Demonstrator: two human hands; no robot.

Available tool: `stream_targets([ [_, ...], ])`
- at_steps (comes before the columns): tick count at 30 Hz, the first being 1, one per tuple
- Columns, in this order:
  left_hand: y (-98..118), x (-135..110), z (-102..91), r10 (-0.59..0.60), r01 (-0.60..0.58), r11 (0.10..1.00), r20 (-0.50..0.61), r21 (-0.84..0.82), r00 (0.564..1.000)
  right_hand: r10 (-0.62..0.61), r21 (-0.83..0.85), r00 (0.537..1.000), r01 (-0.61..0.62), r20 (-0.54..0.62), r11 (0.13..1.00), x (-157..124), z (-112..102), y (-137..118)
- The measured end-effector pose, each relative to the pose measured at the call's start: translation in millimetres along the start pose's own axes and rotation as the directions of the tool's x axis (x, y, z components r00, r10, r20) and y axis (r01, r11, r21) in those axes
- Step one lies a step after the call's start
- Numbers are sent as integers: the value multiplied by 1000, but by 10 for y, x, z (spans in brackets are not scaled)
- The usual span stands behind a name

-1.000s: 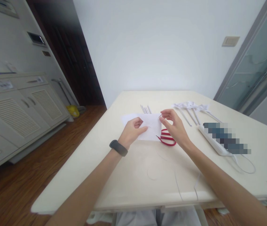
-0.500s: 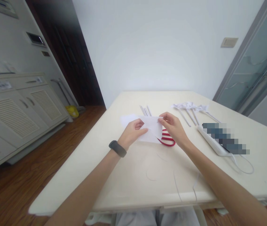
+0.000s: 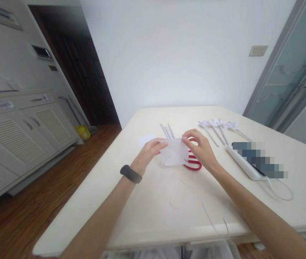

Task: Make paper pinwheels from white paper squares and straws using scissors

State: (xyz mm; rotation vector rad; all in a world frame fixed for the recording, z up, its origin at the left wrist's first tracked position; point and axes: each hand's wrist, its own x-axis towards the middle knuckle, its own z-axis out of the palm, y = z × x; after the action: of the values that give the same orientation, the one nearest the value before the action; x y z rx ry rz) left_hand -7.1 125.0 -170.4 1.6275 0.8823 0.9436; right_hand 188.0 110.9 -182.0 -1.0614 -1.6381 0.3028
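Between my two hands is a small square of white paper (image 3: 175, 153), with short slits visible near its lower corners. My left hand (image 3: 151, 151) pinches its upper left corner. The upper right corner is pinched by my right hand (image 3: 197, 144). Behind the paper and my right hand lie red-handled scissors (image 3: 194, 166); their blades are hidden. Several thin white paper sticks (image 3: 171, 130) lie just beyond the square. To the left, partly behind my left hand, rests more white paper (image 3: 145, 139).
Several white paper pinwheels on sticks (image 3: 217, 124) lie at the back right of the cream table (image 3: 131, 223). A white power strip (image 3: 243, 167) with a cable sits right of my right arm, beside a blurred-out dark object. Thin white strips (image 3: 225, 219) lie near the front edge.
The paper has been turned and lowered slightly, so it now hangs flatter between my hands. My left hand has shifted its grip to the upper left corner. The view has tilted a little.
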Motion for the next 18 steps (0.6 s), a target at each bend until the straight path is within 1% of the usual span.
stream_targets([
  [4,21,1,-6,-11,10,999,29,46,1000,-96,-97,995,98,23,990,-8,-9,-45],
  [7,28,-5,-20,-42,35,997,93,70,995,-158,-201,987,159,20,967,-12,0,-41],
  [9,23,-2,-25,-59,48,996,139,79,988,-185,-236,982,190,45,953,-16,14,-27],
  [11,9,8,-20,-52,40,996,163,80,985,-224,-245,969,243,104,939,-27,36,-16],
  [14,-19,24,10,-9,-3,997,163,76,987,-279,-230,944,315,176,921,-56,80,-24],
  [16,-37,31,36,12,-25,997,172,74,985,-291,-215,938,329,189,920,-78,110,-43],
  [18,-57,37,54,19,-33,997,182,72,983,-280,-197,941,316,191,928,-93,134,-64],
])
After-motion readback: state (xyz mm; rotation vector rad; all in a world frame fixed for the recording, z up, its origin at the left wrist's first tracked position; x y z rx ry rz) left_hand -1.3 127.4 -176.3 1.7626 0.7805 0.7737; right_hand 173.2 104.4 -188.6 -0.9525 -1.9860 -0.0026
